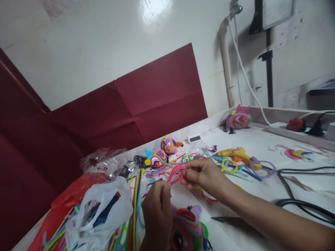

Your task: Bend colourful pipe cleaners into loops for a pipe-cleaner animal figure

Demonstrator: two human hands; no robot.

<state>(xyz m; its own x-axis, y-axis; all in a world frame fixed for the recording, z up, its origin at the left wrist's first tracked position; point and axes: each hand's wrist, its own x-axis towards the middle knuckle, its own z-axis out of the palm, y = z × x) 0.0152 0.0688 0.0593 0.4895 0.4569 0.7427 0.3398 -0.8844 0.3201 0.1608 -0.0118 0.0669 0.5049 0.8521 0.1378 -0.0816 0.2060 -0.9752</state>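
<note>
Between my two hands is a bright pink pipe cleaner (176,173) bent into a loop. My right hand (202,176) pinches its right side with thumb and fingertips. My left hand (158,205) is closed, thumb and forefinger at the loop's lower left end. Just below the hands sits a colourful pipe-cleaner animal figure (187,226), partly hidden by my left hand and cut off by the lower edge. A yellow pipe-cleaner ring (230,166) and a purple ring (272,172) lie beyond my right forearm.
Left stand a white plastic bag (104,216), a red bag (70,195) and long pipe cleaners (136,198). Two finished figures (157,158) sit at the back. A yellow glue gun (235,153), black cable (290,191) and dark pointed blade (232,221) lie right.
</note>
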